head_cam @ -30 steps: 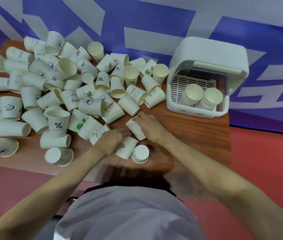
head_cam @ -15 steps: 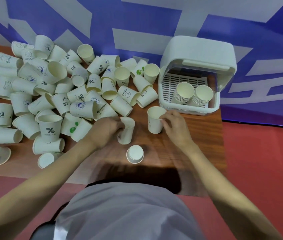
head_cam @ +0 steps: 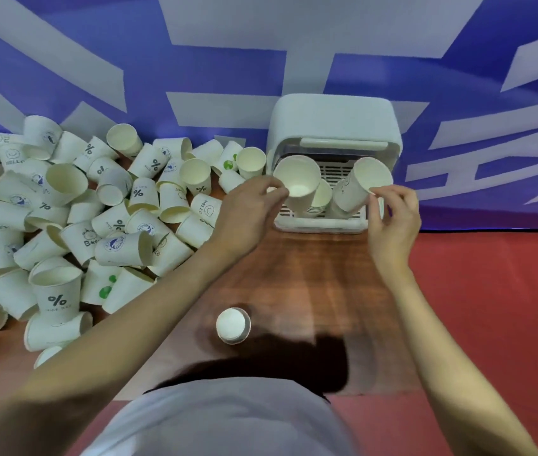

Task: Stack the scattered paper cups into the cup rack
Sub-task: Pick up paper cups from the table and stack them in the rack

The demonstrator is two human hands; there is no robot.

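A: Paper cups (head_cam: 73, 225), status? Start with the biggest items.

B: The wooden table (head_cam: 310, 291) carries everything. The scattered heap covers its left half and runs to the far edge by the blue-and-white wall (head_cam: 195, 60). The white cup rack (head_cam: 333, 123) stands at the far right of the table, its open front facing me. Nested cups (head_cam: 322, 200) lie inside it, partly hidden behind the cups I hold.

A: Grip state, left side?

B: My left hand (head_cam: 248, 212) pinches the rim of one cup (head_cam: 299, 182) between thumb and fingers. That cup sits at the left part of the rack opening, mouth toward me.

A: Right side?

B: My right hand (head_cam: 392, 218) pinches the rim of a second cup (head_cam: 358, 185), tilted, at the right part of the opening.

A: Anything else?

B: One upside-down cup (head_cam: 233, 325) stands alone on the near table, apart from the heap.
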